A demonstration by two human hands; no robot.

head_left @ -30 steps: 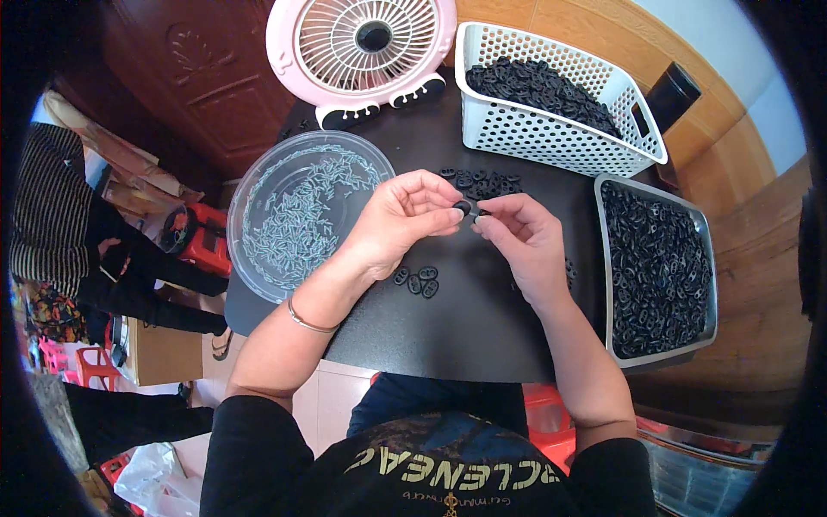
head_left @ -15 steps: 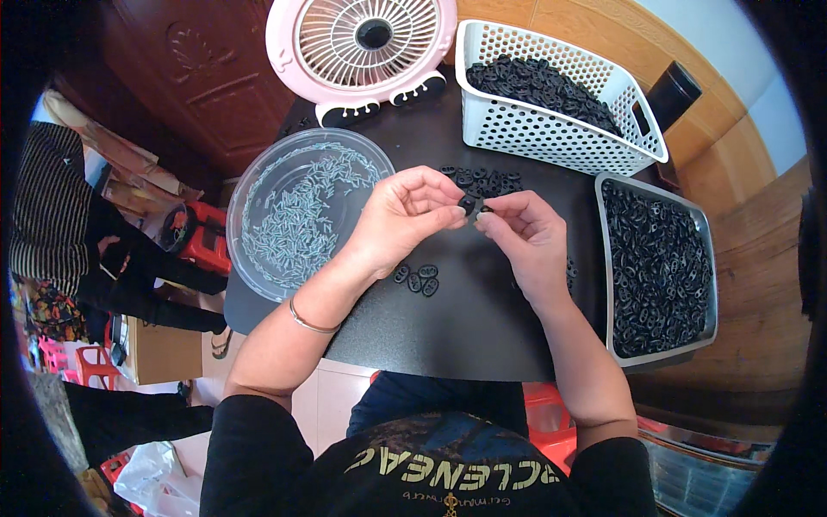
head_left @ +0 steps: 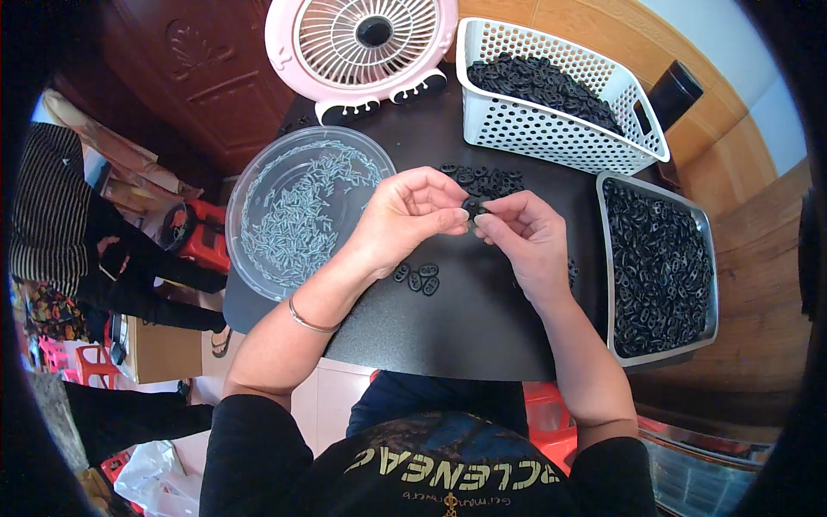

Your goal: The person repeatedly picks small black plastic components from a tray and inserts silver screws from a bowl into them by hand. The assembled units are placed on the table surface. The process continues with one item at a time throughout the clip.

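Over the middle of the dark table (head_left: 431, 336), my left hand (head_left: 405, 211) pinches a small black plastic piece (head_left: 471, 207) between thumb and fingertips. From the other side, my right hand (head_left: 530, 241) grips at the same spot with thumb and forefinger, its tips against the black piece. Fingers cover most of it, so its exact shape is hidden. Just beyond the hands lies a loose pile of small black pieces (head_left: 489, 181). Several oval black pieces with holes (head_left: 418, 278) lie flat near my left forearm. A few more show beside my right wrist.
A round clear tub (head_left: 234, 220) of small grey-blue metal pins (head_left: 297, 228) stands at left. At right is a grey tray (head_left: 609, 323) full of black oval pieces. A white perforated basket (head_left: 534, 138) and a pink fan (head_left: 280, 26) stand behind. Another person (head_left: 52, 207) is at far left.
The fingertips of my two hands have come closer together. Black pieces held slightly apart between them now meet. The rest of the table looks the same.
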